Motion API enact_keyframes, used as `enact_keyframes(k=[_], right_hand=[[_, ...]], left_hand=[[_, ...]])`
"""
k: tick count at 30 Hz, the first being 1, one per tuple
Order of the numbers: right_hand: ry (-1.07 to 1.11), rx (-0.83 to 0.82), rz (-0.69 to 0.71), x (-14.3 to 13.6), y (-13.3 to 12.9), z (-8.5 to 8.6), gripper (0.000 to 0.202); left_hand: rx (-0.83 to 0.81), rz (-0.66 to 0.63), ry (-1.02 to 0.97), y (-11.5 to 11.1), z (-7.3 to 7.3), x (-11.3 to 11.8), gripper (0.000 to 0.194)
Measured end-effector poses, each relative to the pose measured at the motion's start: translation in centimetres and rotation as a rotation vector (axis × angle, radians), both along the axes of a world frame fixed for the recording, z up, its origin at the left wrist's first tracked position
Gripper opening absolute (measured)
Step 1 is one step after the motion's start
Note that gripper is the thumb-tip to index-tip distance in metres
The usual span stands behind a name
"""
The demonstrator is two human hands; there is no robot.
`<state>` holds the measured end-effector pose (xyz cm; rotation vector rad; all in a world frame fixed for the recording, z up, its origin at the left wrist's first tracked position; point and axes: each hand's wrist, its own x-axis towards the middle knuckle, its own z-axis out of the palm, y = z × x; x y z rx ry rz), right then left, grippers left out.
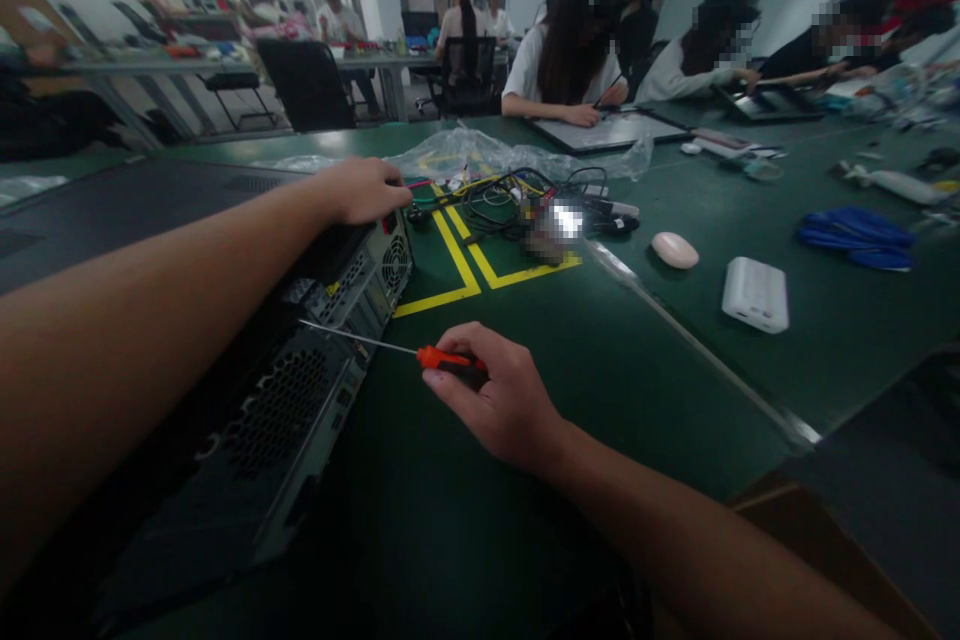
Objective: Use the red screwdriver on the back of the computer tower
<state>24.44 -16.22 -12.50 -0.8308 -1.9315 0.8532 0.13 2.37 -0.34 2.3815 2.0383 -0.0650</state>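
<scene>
A black computer case point(281, 410) lies on its side at the left, its metal back panel with a fan grille and a honeycomb vent facing right. My right hand point(499, 395) is closed round the orange and black handle of a screwdriver point(444, 360). The long thin shaft points left, and its tip is at the case's back panel, above the honeycomb vent. My left hand point(367, 192) rests on the far rear corner of the case, fingers bent over its edge; whether it grips the case there is not clear.
Tangled cables point(502, 200) and clear plastic film point(450, 148) lie beyond the case. On the green table point(600, 370) are a pinkish oval object point(675, 250), a white box-shaped device point(756, 294) and a blue bundle point(855, 235). People sit working across the table.
</scene>
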Motion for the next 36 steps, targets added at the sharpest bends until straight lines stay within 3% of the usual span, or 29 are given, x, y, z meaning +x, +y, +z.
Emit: enact_keyframes(k=[14, 26, 36], right_hand=[[-0.002, 0.023, -0.023, 0.07, 0.0, -0.03, 0.012], [-0.031, 0.042, 0.009, -0.04, 0.08, 0.18, 0.026], [-0.026, -0.001, 0.013, -0.17, -0.18, -0.27, 0.014]], left_hand=[[0.038, -0.019, 0.015, 0.18, -0.19, -0.23, 0.078], [0.011, -0.009, 0.014, 0.09, -0.07, -0.11, 0.081], [0.009, -0.014, 0.025, 0.08, 0.02, -0.09, 0.081]])
